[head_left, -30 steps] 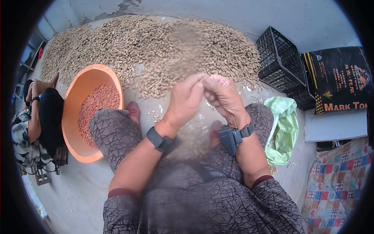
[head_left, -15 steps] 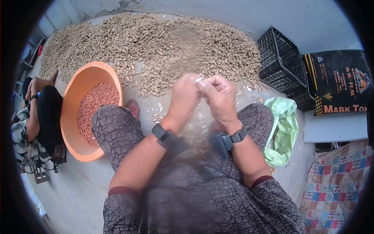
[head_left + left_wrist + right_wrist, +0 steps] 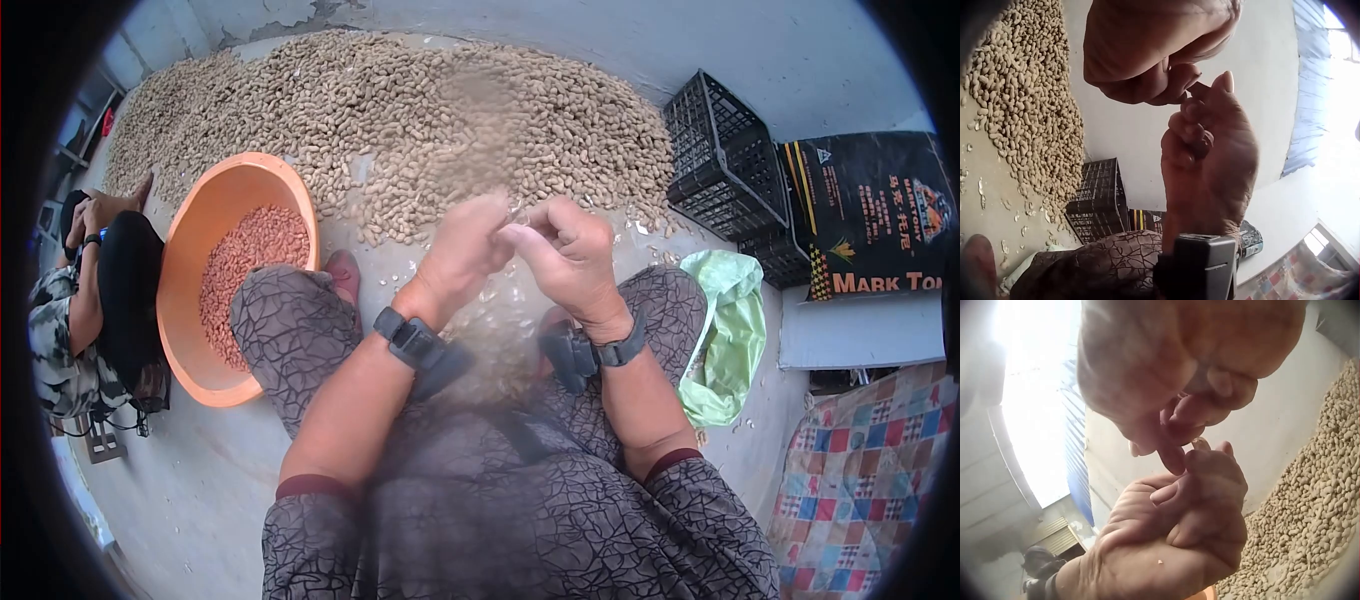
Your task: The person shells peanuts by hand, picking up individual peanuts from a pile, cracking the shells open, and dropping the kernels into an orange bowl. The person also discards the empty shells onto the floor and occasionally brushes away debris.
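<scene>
Meeting near the peanuts, the left hand and right hand pinched a tan piece between their curled fingers

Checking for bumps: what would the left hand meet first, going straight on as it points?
The left hand would likely meet the bare right hand; they look very close, depth unclear.

The black bag reads "MARK TON" in orange (the rest cut off), with "MARKTONY" and "马克·托尼" sideways above.
</scene>
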Motion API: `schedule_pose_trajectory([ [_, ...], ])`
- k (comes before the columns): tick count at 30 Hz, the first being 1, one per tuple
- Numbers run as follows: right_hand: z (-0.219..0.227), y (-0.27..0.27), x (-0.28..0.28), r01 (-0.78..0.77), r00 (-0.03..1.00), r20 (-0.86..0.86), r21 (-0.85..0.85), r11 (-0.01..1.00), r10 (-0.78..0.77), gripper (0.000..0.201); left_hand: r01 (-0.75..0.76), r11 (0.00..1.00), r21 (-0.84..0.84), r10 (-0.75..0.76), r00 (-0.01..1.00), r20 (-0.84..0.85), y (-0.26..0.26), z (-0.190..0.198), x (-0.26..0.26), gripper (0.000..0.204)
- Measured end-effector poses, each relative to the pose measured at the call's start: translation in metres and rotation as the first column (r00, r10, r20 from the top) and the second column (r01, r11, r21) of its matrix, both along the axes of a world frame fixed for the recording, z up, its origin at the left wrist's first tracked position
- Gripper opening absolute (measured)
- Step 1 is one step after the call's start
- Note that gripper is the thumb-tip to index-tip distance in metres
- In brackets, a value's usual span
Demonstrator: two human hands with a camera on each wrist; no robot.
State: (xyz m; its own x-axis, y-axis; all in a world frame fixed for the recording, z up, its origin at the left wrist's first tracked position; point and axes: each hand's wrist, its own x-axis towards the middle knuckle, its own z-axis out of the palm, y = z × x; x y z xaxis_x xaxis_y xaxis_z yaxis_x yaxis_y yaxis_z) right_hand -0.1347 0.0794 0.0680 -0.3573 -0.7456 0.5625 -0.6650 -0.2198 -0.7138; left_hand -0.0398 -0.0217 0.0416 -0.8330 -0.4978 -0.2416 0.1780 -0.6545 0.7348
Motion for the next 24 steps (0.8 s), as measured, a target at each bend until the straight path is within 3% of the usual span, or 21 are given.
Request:
schedule_pose_trajectory([
  [2,0.0,0.0,-0.002,-0.024,0.97,0.241,0.028,0.999,0.017,0.011,0.026,1.0,-0.007,-0.026,1.0,-0.013,-0.003,-0.002,0.001,0.015],
  [3,0.002,0.0,-0.004,-0.022,0.97,0.241,0.026,0.999,0.015,0.011,0.053,0.999,-0.012,-0.053,0.998,-0.025,-0.002,0.001,0.001,0.013],
  [5,0.01,0.002,-0.01,-0.018,0.854,0.515,0.162,0.987,-0.069,0.012,0.035,0.999,-0.032,-0.035,0.999,0.009,0.0,0.009,0.001,0.012],
  [8,0.016,0.005,-0.018,-0.103,0.778,0.626,0.222,0.97,-0.061,0.013,0.04,0.995,-0.096,-0.035,0.998,0.055,0.003,0.013,0.001,0.015],
  [11,0.005,0.002,-0.014,-0.086,0.853,0.52,0.241,0.967,-0.053,0.012,0.1,0.981,-0.163,-0.092,0.994,0.056,0.005,0.014,0.001,0.018],
  [18,0.004,0.006,-0.018,-0.053,0.791,0.607,0.201,0.978,-0.082,0.009,0.199,0.934,-0.296,-0.187,0.98,0.069,0.012,0.02,0.002,0.023],
  [20,0.004,0.005,-0.012,0.045,0.892,0.441,0.142,0.989,-0.104,0.01,0.205,0.938,-0.278,-0.183,0.978,0.102,0.009,0.013,0.0,0.021],
  [21,0.002,0.003,-0.01,0.043,0.892,0.441,0.142,0.989,-0.102,0.01,0.209,0.943,-0.261,-0.178,0.975,0.135,0.008,0.01,0.0,0.019],
  [23,-0.004,0.0,-0.006,0.203,0.975,0.098,0.002,0.979,-0.202,0.008,0.242,0.936,-0.255,-0.207,0.966,0.158,0.003,0.004,0.001,0.017],
  [24,-0.004,-0.001,-0.005,0.202,0.975,0.098,0.002,0.979,-0.201,0.008,0.279,0.927,-0.25,-0.238,0.954,0.182,0.0,0.002,0.001,0.017],
])
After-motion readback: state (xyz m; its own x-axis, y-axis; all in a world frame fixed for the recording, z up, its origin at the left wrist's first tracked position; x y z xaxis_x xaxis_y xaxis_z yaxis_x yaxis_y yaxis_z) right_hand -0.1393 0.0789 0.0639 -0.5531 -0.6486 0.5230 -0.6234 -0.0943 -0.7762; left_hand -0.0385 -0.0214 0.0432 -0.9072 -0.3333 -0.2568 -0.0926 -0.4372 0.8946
